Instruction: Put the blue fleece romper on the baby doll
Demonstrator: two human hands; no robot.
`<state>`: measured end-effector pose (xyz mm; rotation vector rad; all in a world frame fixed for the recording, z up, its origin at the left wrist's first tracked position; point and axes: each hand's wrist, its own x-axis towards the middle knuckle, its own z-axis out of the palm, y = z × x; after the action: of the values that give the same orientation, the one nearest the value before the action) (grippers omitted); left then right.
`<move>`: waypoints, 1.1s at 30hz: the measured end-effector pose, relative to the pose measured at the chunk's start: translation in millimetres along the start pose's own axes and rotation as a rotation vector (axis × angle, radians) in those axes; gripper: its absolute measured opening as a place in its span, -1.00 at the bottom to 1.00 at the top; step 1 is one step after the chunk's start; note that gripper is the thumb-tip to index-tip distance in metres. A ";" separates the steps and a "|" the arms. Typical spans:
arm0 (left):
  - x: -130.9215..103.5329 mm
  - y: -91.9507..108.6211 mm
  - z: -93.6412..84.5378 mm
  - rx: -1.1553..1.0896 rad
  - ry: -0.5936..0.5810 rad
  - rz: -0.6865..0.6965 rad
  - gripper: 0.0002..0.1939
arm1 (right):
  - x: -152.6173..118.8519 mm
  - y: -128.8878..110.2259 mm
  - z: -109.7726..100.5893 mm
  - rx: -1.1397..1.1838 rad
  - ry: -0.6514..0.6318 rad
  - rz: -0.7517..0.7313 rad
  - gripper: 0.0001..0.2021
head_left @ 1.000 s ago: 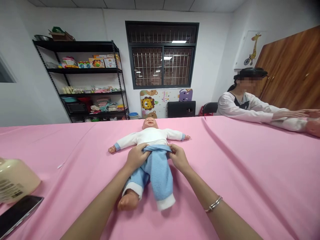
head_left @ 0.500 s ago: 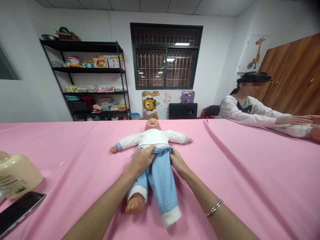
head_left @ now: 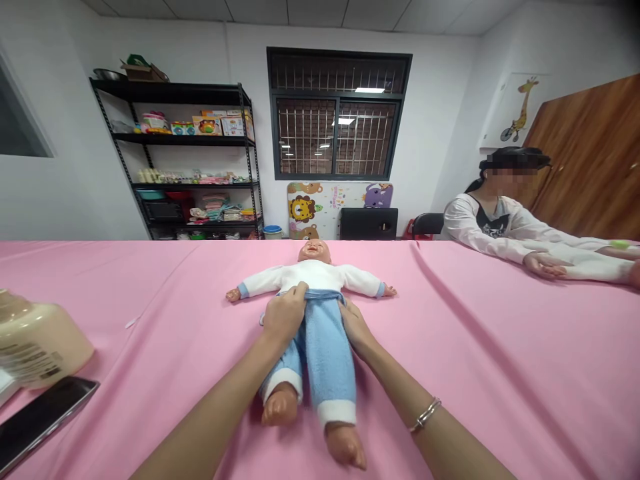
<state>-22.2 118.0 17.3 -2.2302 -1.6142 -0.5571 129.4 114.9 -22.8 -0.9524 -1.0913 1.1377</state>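
Note:
A baby doll (head_left: 311,275) lies on its back on the pink cloth, arms spread and head away from me. It wears a white top with blue cuffs. Blue fleece trousers (head_left: 330,353) with white cuffs cover its legs, and both feet stick out below. My left hand (head_left: 285,313) is closed on the waistband at the doll's left-hand side in view. At the opposite side my right hand (head_left: 356,327) grips the waistband, its fingertips partly hidden behind the cloth.
The pink tablecloth (head_left: 165,387) has creases. A cream bottle (head_left: 43,340) and a dark phone (head_left: 45,420) lie at the left. Another person (head_left: 480,220) sits at the far right, arms on the table. A black shelf (head_left: 180,140) stands behind.
The trousers have come up the leg on the right, so that foot now shows below its cuff. Both hands still hold the waistband. The other person's hand has drawn back.

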 end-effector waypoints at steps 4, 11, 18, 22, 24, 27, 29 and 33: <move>0.2 -2.0 -2.6 -0.073 0.061 0.055 -0.86 | 1.8 5.7 -5.7 0.011 0.011 0.066 -0.61; 7.2 -43.8 6.0 -0.307 0.287 -0.114 -0.51 | 6.7 12.4 -20.4 -0.384 0.244 -0.006 -0.76; 8.6 -60.6 23.5 -1.180 -0.024 -0.442 -0.35 | 10.8 20.8 -23.6 -0.506 0.257 -0.094 -0.82; -12.0 -59.2 8.5 -1.436 -0.245 -0.258 -0.43 | 8.6 11.2 -18.2 -0.320 0.146 -0.130 -0.72; -19.4 -60.3 2.3 -1.446 -0.357 -0.242 -0.39 | 5.6 4.5 -15.2 -0.289 0.074 -0.136 -0.65; -20.4 -59.8 0.9 -1.413 -0.303 -0.292 -0.45 | -0.1 -4.5 -13.3 -0.379 -0.067 -0.126 -0.57; -16.7 -57.4 3.2 -1.379 -0.216 -0.304 -0.50 | -3.5 -9.6 -14.0 -0.457 -0.141 -0.088 -0.56; -11.2 -53.3 5.9 -1.283 -0.195 -0.233 -0.56 | -7.7 -17.9 -13.5 -0.538 -0.218 -0.057 -0.56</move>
<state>-75.4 127.8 8.7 -2.9407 -1.8809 -1.9172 145.7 103.8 -9.8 -1.2174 -1.6410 0.9293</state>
